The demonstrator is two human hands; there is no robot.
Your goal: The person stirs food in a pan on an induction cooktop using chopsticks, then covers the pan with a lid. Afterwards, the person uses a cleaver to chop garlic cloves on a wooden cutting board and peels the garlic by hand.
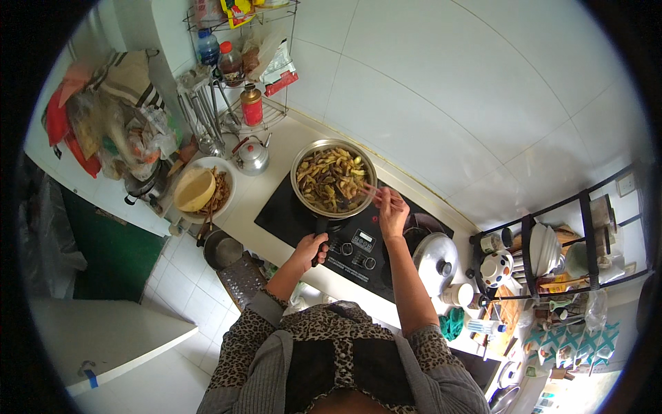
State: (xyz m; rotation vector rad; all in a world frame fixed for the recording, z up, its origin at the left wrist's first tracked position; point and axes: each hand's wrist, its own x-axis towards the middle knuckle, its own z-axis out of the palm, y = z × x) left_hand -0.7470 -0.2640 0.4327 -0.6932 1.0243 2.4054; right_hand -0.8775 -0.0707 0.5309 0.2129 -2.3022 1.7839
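Observation:
A round metal pan (297,194) full of browned, sliced food (328,178) stands on the black double-burner cooktop (289,227). My left hand (313,249) is closed around the pan's black handle (321,226), on the near side of the pan. At the pan's right edge, my right hand (393,212) holds chopsticks (373,190), and their tips reach in among the slices. A domed metal lid (434,259) with a black knob leans or lies at the right end of the cooktop.
Left of the cooktop are a small metal kettle (252,157) and a white bowl (231,178) holding browned bits and a yellowish bowl (194,190). A wire rack (287,98) with bottles stands behind them. At right, a black rack (526,243) holds dishes. A tiled wall (414,103) borders the counter.

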